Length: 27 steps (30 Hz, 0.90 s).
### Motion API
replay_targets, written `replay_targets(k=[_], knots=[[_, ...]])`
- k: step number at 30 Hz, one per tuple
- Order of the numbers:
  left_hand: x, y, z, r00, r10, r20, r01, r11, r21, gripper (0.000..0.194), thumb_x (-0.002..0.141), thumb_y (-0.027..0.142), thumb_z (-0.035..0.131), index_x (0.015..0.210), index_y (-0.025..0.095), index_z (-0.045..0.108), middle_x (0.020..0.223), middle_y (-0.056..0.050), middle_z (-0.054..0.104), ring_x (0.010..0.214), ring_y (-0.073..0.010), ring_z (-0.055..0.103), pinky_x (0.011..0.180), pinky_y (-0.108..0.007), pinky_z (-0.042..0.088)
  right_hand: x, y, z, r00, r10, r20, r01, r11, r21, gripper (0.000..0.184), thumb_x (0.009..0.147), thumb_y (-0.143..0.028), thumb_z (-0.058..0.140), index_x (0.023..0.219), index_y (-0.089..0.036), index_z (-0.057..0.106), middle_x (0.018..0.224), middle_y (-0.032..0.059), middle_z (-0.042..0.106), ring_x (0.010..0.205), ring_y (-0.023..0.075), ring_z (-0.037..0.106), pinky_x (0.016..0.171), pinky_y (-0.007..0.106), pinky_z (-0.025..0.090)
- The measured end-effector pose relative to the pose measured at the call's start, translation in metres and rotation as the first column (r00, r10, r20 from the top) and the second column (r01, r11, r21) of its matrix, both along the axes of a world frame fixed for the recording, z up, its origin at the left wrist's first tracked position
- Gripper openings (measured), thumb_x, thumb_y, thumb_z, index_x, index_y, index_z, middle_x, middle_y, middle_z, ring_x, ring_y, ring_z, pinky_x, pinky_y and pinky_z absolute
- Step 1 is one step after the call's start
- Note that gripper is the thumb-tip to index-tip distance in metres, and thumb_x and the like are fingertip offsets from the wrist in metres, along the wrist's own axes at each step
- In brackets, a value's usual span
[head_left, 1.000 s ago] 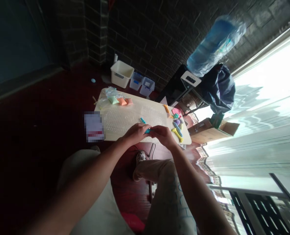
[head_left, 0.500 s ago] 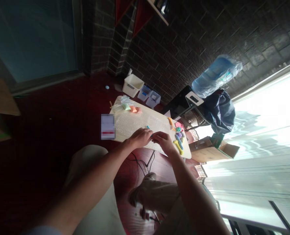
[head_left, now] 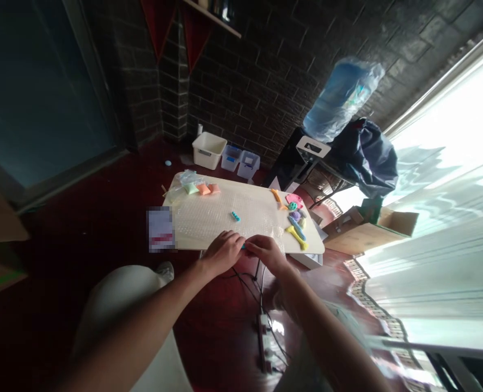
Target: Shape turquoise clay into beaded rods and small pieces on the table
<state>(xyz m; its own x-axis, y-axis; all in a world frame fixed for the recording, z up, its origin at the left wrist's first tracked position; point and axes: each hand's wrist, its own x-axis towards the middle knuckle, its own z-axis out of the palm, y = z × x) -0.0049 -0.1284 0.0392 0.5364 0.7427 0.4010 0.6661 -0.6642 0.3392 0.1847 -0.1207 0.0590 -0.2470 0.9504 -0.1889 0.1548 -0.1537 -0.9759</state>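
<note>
My left hand [head_left: 225, 252] and my right hand [head_left: 267, 252] meet over the table's near edge. A small piece of blue clay [head_left: 243, 246] shows between their closed fingertips; most of it is hidden. Just beyond the hands, a short row of blue clay balls [head_left: 235, 216] lies on a sheet of bubble wrap [head_left: 202, 215]. To the right are a yellow clay tool-like piece [head_left: 297, 238], a blue stick-like piece [head_left: 297, 227], a purple lump [head_left: 294, 216], a pink piece [head_left: 294, 199] and an orange piece [head_left: 276, 197].
Green and orange packets [head_left: 203, 189] sit at the far left of the cream table [head_left: 315, 239]. Storage bins [head_left: 208, 151] stand behind it. An open cardboard box [head_left: 359, 234] is at right. A power strip [head_left: 264, 340] with cables lies on the floor below.
The view has shifted and tilted as my head moved. My hands are closer to the near edge, leaving the row of blue balls in full view. Both stay together around the blue clay.
</note>
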Motion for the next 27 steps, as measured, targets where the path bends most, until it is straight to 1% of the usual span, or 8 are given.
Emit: replay_targets(k=[4,7,11,13,16,19,22,27], knots=[[0.015,-0.004,-0.015,0.997,-0.001,-0.075,-0.002,0.999,-0.037,0.011,0.098,0.022,0.06,0.104,0.017,0.068,0.1,-0.011,0.073,0.099,-0.0287,0.067,0.093,-0.043,0.052,0.02,0.002,-0.026,0.997,0.051,-0.055,-0.052,0.999,-0.011,0.044,0.069,-0.054,0.09,0.076,-0.014,0.074,0.067,0.0007,0.069,0.061,0.0127,0.059,0.059,0.027,0.049],[0.021,-0.005,-0.024,0.99,-0.011,-0.143,0.001,0.997,-0.073,0.015,0.102,0.023,0.054,0.106,0.018,0.067,0.101,-0.01,0.072,0.099,-0.0276,0.066,0.093,-0.042,0.052,0.031,0.002,-0.045,0.988,0.079,-0.13,-0.085,0.996,-0.042,0.041,0.074,-0.053,0.087,0.08,-0.015,0.073,0.071,0.0008,0.069,0.063,0.0136,0.061,0.06,0.027,0.051],[0.023,-0.008,-0.022,0.979,-0.02,-0.202,0.005,0.997,-0.076,0.016,0.103,0.021,0.053,0.109,0.017,0.067,0.101,-0.01,0.071,0.099,-0.0283,0.065,0.091,-0.043,0.051,0.037,-0.003,-0.063,0.966,0.103,-0.236,-0.12,0.991,-0.06,0.038,0.078,-0.05,0.086,0.089,-0.016,0.072,0.075,0.002,0.072,0.067,0.0159,0.067,0.064,0.03,0.055],[0.024,-0.011,-0.015,0.973,-0.02,-0.23,0.005,0.998,-0.067,0.014,0.102,0.02,0.054,0.108,0.017,0.067,0.1,-0.01,0.071,0.099,-0.0288,0.064,0.089,-0.044,0.051,0.037,-0.006,-0.065,0.96,0.123,-0.251,-0.131,0.991,-0.013,0.034,0.079,-0.045,0.085,0.092,-0.016,0.071,0.074,0.002,0.072,0.066,0.0159,0.067,0.063,0.029,0.055],[0.027,-0.013,-0.003,0.964,-0.007,-0.265,-0.006,0.999,-0.047,0.016,0.103,0.019,0.051,0.106,0.017,0.066,0.099,-0.011,0.072,0.096,-0.0285,0.064,0.086,-0.044,0.051,0.037,-0.004,-0.061,0.963,0.144,-0.229,-0.132,0.989,0.069,0.026,0.082,-0.037,0.082,0.091,-0.016,0.071,0.073,0.0025,0.072,0.065,0.0151,0.066,0.06,0.027,0.052],[0.028,-0.004,0.003,0.97,0.002,-0.244,-0.01,1.0,-0.029,0.017,0.105,0.021,0.049,0.108,0.017,0.066,0.102,-0.011,0.073,0.095,-0.0282,0.064,0.085,-0.045,0.05,0.038,0.007,-0.053,0.965,0.122,-0.232,-0.109,0.992,0.068,0.02,0.083,-0.033,0.078,0.089,-0.015,0.071,0.074,0.003,0.072,0.064,0.0143,0.065,0.061,0.027,0.051],[0.027,0.014,-0.002,0.984,-0.004,-0.18,-0.004,0.999,-0.042,0.015,0.104,0.019,0.052,0.111,0.018,0.066,0.102,-0.01,0.073,0.096,-0.0276,0.064,0.086,-0.044,0.049,0.035,0.024,-0.052,0.973,0.066,-0.221,-0.049,0.995,0.085,0.016,0.08,-0.029,0.078,0.085,-0.015,0.071,0.076,0.0027,0.071,0.067,0.0141,0.063,0.063,0.027,0.05],[0.015,0.044,-0.023,0.997,0.005,-0.078,-0.009,0.999,-0.052,0.012,0.103,0.019,0.055,0.108,0.019,0.067,0.098,-0.009,0.073,0.092,-0.0264,0.065,0.084,-0.043,0.049,0.02,0.051,-0.065,0.979,0.034,-0.202,-0.027,0.999,0.037,0.012,0.08,-0.026,0.076,0.085,-0.016,0.07,0.075,0.0012,0.069,0.067,0.0141,0.061,0.063,0.028,0.049]])
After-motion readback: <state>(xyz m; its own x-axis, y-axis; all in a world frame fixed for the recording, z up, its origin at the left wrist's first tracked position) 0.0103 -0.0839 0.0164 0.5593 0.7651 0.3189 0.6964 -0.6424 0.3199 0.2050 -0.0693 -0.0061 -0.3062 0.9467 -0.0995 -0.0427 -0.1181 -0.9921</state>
